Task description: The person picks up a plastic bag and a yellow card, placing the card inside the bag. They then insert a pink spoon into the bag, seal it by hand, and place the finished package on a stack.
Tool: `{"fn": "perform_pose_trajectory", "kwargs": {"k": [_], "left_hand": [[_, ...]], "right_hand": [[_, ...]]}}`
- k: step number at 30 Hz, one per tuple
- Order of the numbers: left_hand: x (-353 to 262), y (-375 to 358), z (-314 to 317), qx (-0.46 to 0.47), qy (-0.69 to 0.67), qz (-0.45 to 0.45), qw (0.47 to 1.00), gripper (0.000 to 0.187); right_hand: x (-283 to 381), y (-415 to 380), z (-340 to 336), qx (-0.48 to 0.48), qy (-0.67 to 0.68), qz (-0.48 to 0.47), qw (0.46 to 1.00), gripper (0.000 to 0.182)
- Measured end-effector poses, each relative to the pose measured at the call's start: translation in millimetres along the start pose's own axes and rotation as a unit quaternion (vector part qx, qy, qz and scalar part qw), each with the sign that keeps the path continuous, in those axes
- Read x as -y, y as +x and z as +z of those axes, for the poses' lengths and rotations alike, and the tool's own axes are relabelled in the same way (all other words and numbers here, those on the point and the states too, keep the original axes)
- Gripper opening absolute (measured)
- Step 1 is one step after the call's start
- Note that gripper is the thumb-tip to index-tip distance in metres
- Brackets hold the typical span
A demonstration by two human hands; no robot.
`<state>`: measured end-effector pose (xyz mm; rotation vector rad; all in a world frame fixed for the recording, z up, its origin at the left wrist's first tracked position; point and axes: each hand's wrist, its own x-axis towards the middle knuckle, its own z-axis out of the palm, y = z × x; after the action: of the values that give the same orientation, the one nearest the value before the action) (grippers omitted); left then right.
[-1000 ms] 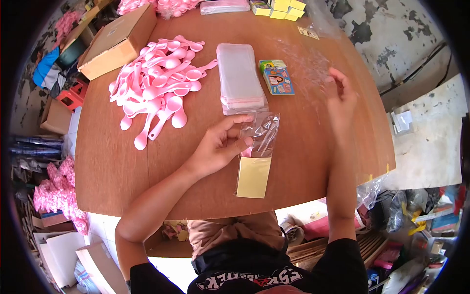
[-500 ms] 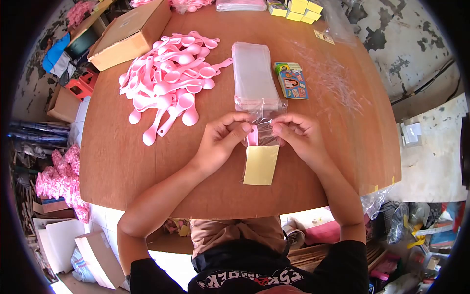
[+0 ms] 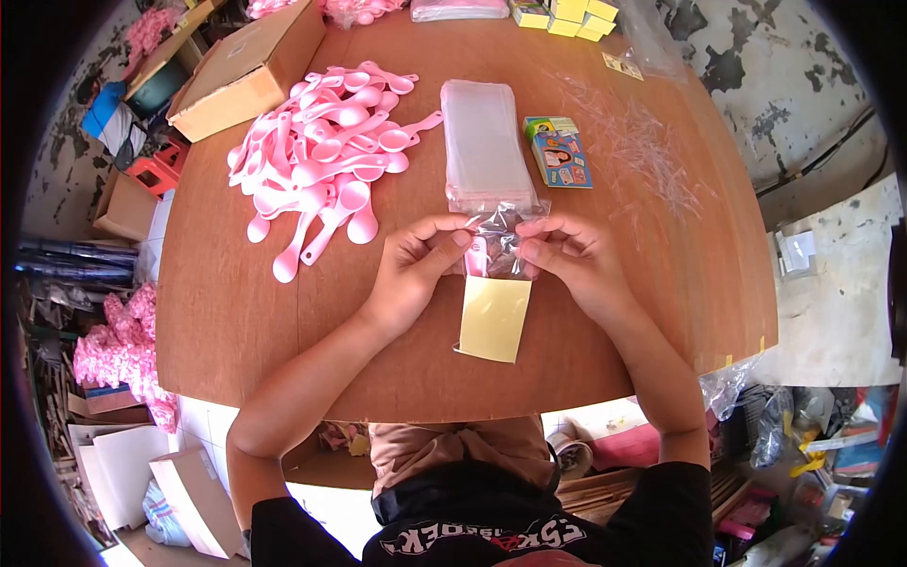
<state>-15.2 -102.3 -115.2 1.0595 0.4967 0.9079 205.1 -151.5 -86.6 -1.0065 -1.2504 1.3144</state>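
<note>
Between my two hands is a clear plastic bag (image 3: pixel 499 219), pinched near its upper end. My left hand (image 3: pixel 420 265) grips its left edge with thumb and forefinger, and my right hand (image 3: pixel 572 253) grips the right edge the same way. Inside the bag lies a pink spoon (image 3: pixel 476 255), its holed handle end showing and the rest hidden. A plain yellow card (image 3: pixel 493 319) covers the lower part. Just beyond my hands rests a stack of clear bags (image 3: pixel 487 142). Right of that stack sits a small pile of printed cards (image 3: pixel 562 156).
A heap of pink spoons (image 3: pixel 331 142) spreads over the left of the wooden table (image 3: pixel 378 378). Behind it stands a cardboard box (image 3: pixel 246 71). Clear plastic strips (image 3: pixel 647 156) lie scattered on the right. Stacks of yellow cards (image 3: pixel 572 17) are at the far edge.
Both hands have shifted slightly left with the bag. The spoon and yellow card moved along with it, and the card's lower end now tilts a little more to the left.
</note>
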Motion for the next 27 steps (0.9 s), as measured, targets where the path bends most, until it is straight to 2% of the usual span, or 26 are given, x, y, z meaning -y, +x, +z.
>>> {"fn": "perform_pose_trajectory", "kwargs": {"k": [8,18,23,27], "left_hand": [[2.6,-0.8,-2.2,0.008,-0.004,0.024,1.0,0.019],[2.4,-2.1,-5.4,0.022,-0.001,0.038,0.999,0.018],[1.3,-2.9,-4.3,0.02,-0.004,0.034,0.999,0.017],[2.2,-3.4,-5.4,0.022,0.0,0.028,0.999,0.017]], "right_hand": [[-0.1,-0.5,-4.1,0.027,0.014,-0.017,0.999,0.012],[-0.7,0.0,-7.6,0.051,-0.001,-0.041,0.998,0.018],[-3.0,0.2,-6.5,0.058,-0.075,-0.103,0.99,0.022],[0.6,-1.8,-3.1,0.045,-0.108,-0.083,0.99,0.022]]}}
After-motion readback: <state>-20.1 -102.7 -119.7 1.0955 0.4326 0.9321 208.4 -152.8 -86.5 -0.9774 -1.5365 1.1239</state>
